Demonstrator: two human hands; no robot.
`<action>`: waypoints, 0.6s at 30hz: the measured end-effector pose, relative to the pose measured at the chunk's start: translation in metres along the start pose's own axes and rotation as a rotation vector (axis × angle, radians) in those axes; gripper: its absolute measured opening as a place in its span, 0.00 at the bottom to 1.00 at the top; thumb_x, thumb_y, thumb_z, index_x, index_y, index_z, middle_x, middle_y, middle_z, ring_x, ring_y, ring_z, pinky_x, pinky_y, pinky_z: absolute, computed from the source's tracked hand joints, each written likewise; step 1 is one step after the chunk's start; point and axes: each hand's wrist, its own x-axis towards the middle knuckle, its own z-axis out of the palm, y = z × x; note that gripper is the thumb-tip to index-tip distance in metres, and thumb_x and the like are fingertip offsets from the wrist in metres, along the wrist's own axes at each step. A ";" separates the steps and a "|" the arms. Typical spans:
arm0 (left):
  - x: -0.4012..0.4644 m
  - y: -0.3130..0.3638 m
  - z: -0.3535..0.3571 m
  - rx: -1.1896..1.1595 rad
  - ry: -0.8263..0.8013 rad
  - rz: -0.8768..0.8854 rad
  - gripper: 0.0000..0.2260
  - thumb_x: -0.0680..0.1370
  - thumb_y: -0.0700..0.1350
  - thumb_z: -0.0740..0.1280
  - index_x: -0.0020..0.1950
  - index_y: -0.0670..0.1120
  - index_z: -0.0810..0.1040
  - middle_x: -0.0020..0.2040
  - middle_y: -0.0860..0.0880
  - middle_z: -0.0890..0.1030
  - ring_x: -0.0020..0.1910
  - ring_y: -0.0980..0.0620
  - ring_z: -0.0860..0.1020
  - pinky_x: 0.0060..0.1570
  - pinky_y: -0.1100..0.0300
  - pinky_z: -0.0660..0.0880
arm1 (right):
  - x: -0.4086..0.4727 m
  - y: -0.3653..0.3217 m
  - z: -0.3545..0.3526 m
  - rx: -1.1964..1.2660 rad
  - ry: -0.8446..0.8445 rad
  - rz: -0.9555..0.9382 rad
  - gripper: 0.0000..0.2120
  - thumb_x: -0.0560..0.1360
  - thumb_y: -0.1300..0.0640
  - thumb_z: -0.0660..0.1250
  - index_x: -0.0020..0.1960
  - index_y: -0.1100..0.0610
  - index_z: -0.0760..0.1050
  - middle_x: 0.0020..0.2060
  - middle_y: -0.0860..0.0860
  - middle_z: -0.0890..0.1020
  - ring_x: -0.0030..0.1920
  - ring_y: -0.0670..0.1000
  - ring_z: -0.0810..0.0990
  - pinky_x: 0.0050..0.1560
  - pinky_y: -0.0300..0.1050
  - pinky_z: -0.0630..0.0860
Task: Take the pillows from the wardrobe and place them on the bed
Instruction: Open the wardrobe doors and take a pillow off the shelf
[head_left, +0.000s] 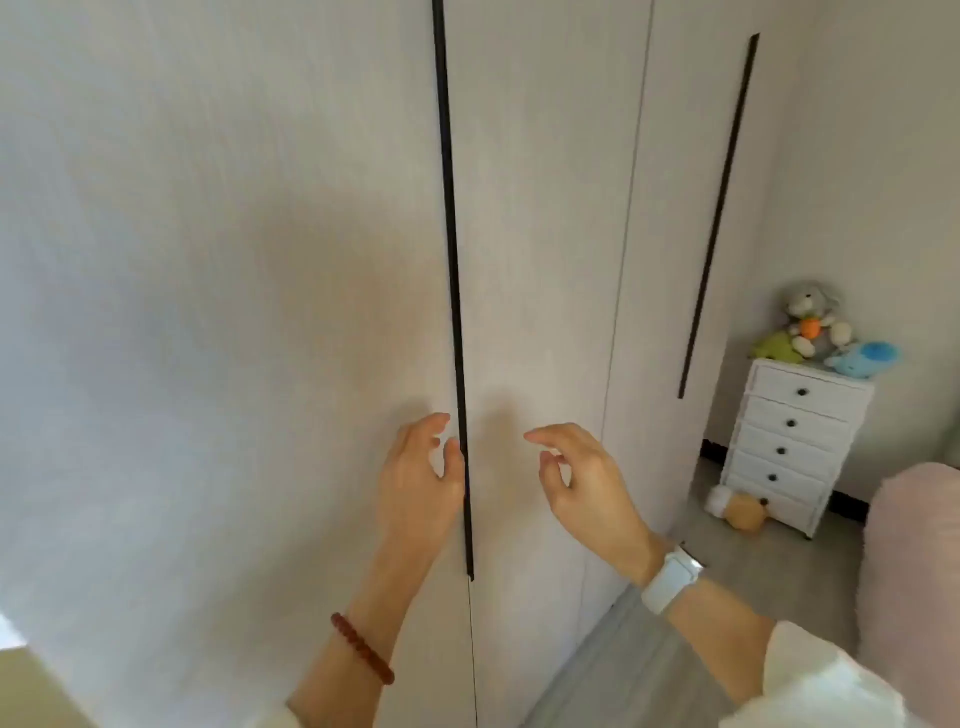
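Our left hand (421, 483), fingers loosely spread and holding nothing, sits against the black handle strip (451, 260) of the closed wardrobe (234, 260). Our right hand (582, 478) hovers beside it, open and empty. No pillows show; a white drawer chest (795, 447) stands far right.

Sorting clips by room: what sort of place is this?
Probably a bedroom, perhaps a child's: tall closed wardrobe doors, a white chest of drawers, and soft toys on top of it.
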 end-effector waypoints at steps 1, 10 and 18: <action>0.009 -0.003 0.010 0.062 0.056 0.008 0.11 0.75 0.40 0.64 0.57 0.45 0.76 0.53 0.47 0.79 0.45 0.53 0.76 0.45 0.62 0.69 | 0.019 0.014 0.008 -0.043 0.026 -0.110 0.15 0.72 0.69 0.61 0.56 0.60 0.75 0.53 0.56 0.79 0.55 0.56 0.77 0.55 0.44 0.75; 0.053 0.002 0.085 0.526 0.427 -0.152 0.12 0.72 0.47 0.66 0.53 0.44 0.78 0.46 0.47 0.81 0.44 0.45 0.79 0.43 0.52 0.75 | 0.154 0.111 0.066 -0.426 -0.060 -0.654 0.32 0.71 0.48 0.67 0.71 0.50 0.58 0.71 0.61 0.62 0.72 0.63 0.59 0.62 0.75 0.57; 0.060 0.008 0.114 0.739 0.439 -0.310 0.04 0.72 0.40 0.68 0.44 0.41 0.77 0.37 0.45 0.81 0.41 0.42 0.77 0.40 0.52 0.69 | 0.163 0.125 0.076 -0.451 -0.078 -0.738 0.36 0.70 0.46 0.67 0.72 0.49 0.54 0.71 0.57 0.63 0.70 0.62 0.58 0.62 0.75 0.56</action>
